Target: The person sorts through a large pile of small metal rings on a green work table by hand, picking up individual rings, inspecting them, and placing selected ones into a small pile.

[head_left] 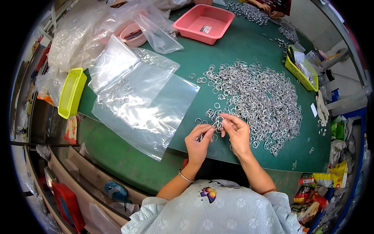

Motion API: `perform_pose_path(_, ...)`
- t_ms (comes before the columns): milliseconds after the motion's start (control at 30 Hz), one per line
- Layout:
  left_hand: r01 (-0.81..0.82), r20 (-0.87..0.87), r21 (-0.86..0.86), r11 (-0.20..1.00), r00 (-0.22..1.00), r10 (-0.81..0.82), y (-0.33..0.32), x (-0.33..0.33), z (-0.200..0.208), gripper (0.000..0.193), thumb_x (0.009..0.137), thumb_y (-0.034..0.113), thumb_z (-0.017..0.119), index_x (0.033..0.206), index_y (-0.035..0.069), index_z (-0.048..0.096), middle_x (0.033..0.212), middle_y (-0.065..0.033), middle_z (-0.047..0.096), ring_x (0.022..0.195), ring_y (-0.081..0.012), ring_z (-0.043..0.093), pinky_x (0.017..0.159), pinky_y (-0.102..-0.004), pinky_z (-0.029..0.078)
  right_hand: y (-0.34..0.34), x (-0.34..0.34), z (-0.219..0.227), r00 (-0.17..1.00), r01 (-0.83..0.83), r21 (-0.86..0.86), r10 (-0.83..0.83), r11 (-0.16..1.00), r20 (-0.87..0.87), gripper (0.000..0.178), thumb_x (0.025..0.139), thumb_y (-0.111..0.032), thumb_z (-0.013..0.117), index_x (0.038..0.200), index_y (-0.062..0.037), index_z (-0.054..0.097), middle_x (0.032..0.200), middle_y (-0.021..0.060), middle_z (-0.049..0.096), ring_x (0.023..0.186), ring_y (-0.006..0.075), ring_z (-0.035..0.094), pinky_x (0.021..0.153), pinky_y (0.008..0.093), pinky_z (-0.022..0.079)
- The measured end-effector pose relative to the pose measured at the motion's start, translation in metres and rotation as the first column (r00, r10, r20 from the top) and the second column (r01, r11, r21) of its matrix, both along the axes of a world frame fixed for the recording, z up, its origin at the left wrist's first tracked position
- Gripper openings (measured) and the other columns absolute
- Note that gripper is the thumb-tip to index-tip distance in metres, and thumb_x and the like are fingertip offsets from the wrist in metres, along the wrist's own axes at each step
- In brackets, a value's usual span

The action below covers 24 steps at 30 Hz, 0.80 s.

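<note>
So the left hand [197,146] is curled round a few rings you can see peeking out by the palm, with the thumb and fingertip pinched together at the edge of a small clump. The right hand [238,135] has its thumb and index finger closed on some of the metal rings [218,121] right next to that, though I can't tell how many, they overlap too much. Both hands are just in from the near edge of the green surface [241,48]. The big heap of rings [261,99] takes up the right half, between the hands and the right edge, with loose ones scattered round its sides. Over on the left there's a stack of clear plastic bags [152,97], with a corner hanging past the near edge; some rings show at the bags too, but can't say if they're inside or on top. Pink basket [206,21] sits toward the far edge, one lime-green basket [72,93] stands by the left end, and another lime basket [300,73] is at the right edge, with a pale glove [322,109] nearer the near right corner. A co-worker's hands [270,11] are at the far edge beside more rings [251,14].
</note>
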<state>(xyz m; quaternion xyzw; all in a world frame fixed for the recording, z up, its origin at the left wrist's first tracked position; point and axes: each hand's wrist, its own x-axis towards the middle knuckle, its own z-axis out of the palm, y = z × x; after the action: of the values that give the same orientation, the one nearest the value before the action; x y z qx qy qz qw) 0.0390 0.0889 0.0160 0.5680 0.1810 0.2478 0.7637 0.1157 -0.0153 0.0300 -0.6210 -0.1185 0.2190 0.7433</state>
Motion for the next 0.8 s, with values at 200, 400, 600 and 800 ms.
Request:
perform_pose_path(200,0.071,0.01,-0.217,0.974,0.997,-0.07,-0.005,-0.003,-0.001,0.011,0.083,-0.002,0.06,0.091,-0.007,0.065,0.088,-0.0087,0.059,0.058,-0.0074,0.049,0.044,-0.0185,0.035,0.001,-0.007,-0.003,0.976,0.085,0.099,-0.063,0.991,-0.208,0.019,0.089,-0.005,0.055,0.106,0.003,0.058,0.08,0.0053,0.062,0.064,0.0102,0.056,0.058,0.022,0.047)
perform_pose_path(400,0.077,-0.011,-0.54,0.838,0.995,-0.099,-0.001,-0.002,-0.014,0.013,0.083,0.0,0.06,0.093,-0.007,0.065,0.09,-0.0087,0.059,0.061,-0.0081,0.051,0.047,-0.0185,0.036,0.002,-0.012,0.001,0.98,0.045,0.073,-0.03,0.996,-0.195,0.018,0.088,-0.004,0.055,0.104,0.0047,0.058,0.08,0.0059,0.061,0.065,0.0088,0.057,0.059,0.0223,0.049)
perform_pose_path(600,-0.018,0.02,-0.321,0.947,0.999,0.026,-0.005,-0.004,-0.006,0.013,0.084,0.0,0.059,0.094,-0.007,0.064,0.09,-0.0088,0.057,0.059,-0.0086,0.049,0.047,-0.0195,0.035,0.004,-0.018,0.002,0.999,0.032,-0.009,-0.031,0.999,0.018,0.019,0.09,-0.002,0.052,0.105,0.0054,0.058,0.079,0.0064,0.061,0.065,0.0086,0.056,0.057,0.0217,0.049)
perform_pose_path(800,-0.018,0.028,-0.279,0.96,0.999,0.026,-0.008,-0.004,-0.005,0.009,0.083,-0.002,0.06,0.09,-0.007,0.064,0.09,-0.0081,0.056,0.06,-0.0085,0.051,0.047,-0.0193,0.037,-0.002,-0.013,0.006,0.994,-0.014,0.011,0.015,1.0,-0.104,0.021,0.09,-0.003,0.052,0.109,0.0044,0.058,0.077,0.0071,0.061,0.066,0.0087,0.056,0.053,0.0205,0.048)
